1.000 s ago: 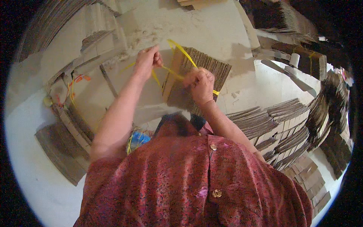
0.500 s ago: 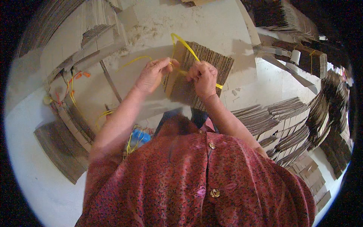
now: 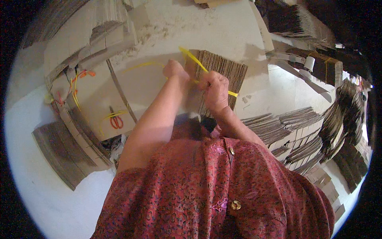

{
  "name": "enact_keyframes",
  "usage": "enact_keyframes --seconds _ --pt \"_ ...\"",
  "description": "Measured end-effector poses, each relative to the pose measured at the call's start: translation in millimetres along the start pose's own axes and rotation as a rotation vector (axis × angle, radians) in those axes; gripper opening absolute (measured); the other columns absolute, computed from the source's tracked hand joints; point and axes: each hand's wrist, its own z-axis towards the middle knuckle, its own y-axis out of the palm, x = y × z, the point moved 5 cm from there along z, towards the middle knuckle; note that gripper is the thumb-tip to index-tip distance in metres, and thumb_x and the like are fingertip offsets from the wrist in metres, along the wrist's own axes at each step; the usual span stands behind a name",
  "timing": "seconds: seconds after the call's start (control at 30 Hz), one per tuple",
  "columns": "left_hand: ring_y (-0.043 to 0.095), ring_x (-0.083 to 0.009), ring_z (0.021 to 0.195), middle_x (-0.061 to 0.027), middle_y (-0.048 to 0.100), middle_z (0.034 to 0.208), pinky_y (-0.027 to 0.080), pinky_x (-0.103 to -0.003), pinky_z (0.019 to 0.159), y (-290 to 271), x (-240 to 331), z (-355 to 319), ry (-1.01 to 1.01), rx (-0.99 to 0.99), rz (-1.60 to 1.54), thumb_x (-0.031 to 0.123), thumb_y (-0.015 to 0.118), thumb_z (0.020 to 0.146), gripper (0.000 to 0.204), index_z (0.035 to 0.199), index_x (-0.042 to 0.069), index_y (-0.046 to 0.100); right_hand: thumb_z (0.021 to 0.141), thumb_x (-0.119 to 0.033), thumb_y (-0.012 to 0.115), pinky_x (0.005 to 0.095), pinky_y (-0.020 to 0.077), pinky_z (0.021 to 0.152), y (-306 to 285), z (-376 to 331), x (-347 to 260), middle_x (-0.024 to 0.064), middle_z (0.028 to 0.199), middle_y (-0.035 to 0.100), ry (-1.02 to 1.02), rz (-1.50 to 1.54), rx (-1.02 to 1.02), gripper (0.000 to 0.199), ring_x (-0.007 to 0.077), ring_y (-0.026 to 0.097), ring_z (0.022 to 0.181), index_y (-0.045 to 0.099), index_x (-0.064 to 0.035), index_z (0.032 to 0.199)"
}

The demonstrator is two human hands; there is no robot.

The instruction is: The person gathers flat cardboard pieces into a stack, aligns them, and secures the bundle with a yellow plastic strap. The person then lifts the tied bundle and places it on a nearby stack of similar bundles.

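Observation:
A bundle of flat cardboard pieces (image 3: 229, 68) lies in front of me, edges upward, with a yellow plastic strap (image 3: 195, 61) around it. My right hand (image 3: 215, 88) is closed on the strap over the bundle's top, and a loop stands up beyond the fingers. Just left of the bundle, my left hand (image 3: 175, 70) forms a fist, slightly blurred, its fingertips turned out of sight. A loose strap tail runs leftward from that fist, which seems to grip it.
Orange-handled scissors or snips (image 3: 116, 120) lie on cardboard at the left, near more yellow strap pieces (image 3: 75, 92). Cardboard stacks stand at the far left (image 3: 89, 38), near left (image 3: 63, 153) and right (image 3: 300, 119). A white roll (image 3: 309, 63) sits at the far right.
My left hand has turned over into a fist and moved slightly right, its forearm swinging inward. The strap loop has dropped lower. My right hand keeps its grip. The orange-handled tool has come into sight.

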Motion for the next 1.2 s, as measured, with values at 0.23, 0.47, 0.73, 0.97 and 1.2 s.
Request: enact_keyframes --seconds 0.23,0.47,0.73,0.97,1.2 --pt "0.058 -0.0236 0.097 -0.0158 0.059 0.105 0.047 -0.03 0.076 40 9 -28 -0.167 0.296 -1.128 0.025 0.041 0.089 0.032 0.103 0.0 0.056 0.073 -0.013 0.043 0.0238 0.0314 0.049 -4 -15 -10 0.0017 0.051 0.044 0.14 -0.053 0.016 0.025 0.01 0.039 0.051 0.044 -0.0048 0.049" --pt "0.059 -0.0267 0.096 -0.017 0.061 0.1 0.048 -0.033 0.077 68 -37 55 0.154 0.478 -0.512 0.023 0.047 0.086 0.03 0.099 -0.001 0.058 0.076 -0.011 0.045 0.0231 0.0319 0.049 -3 -31 -1 -0.001 0.054 0.046 0.306 0.137 0.006 0.026 0.0077 0.039 0.052 0.045 -0.0055 0.051" --pt "0.059 -0.0258 0.083 -0.0161 0.062 0.093 0.048 -0.035 0.069 67 -9 0 -0.118 0.374 -1.267 0.024 0.046 0.086 0.033 0.093 -0.007 0.057 0.077 -0.009 0.044 0.023 0.0337 0.049 -16 -38 -3 -0.0009 0.053 0.045 0.231 0.03 0.0 0.025 0.0076 0.04 0.051 0.044 -0.0065 0.051" --pt "0.058 -0.0231 0.075 -0.0124 0.061 0.08 0.046 -0.034 0.062 35 -6 -55 0.178 0.067 -0.849 0.027 0.047 0.086 0.033 0.082 -0.003 0.059 0.074 -0.009 0.047 0.0318 0.0422 0.047 -28 6 -12 0.0042 0.052 0.04 -0.264 -0.565 -0.142 0.021 0.0159 0.04 0.046 0.039 -0.0039 0.055" --pt "0.056 -0.0325 0.074 -0.0163 0.058 0.079 0.045 -0.041 0.062 48 9 -118 1.059 0.175 -0.423 0.023 0.04 0.089 0.027 0.09 0.001 0.056 0.079 -0.009 0.043 0.0322 0.0426 0.05 11 38 -7 0.0071 0.054 0.044 -0.372 -0.7 -0.172 0.019 0.019 0.045 0.049 0.051 0.0036 0.066"
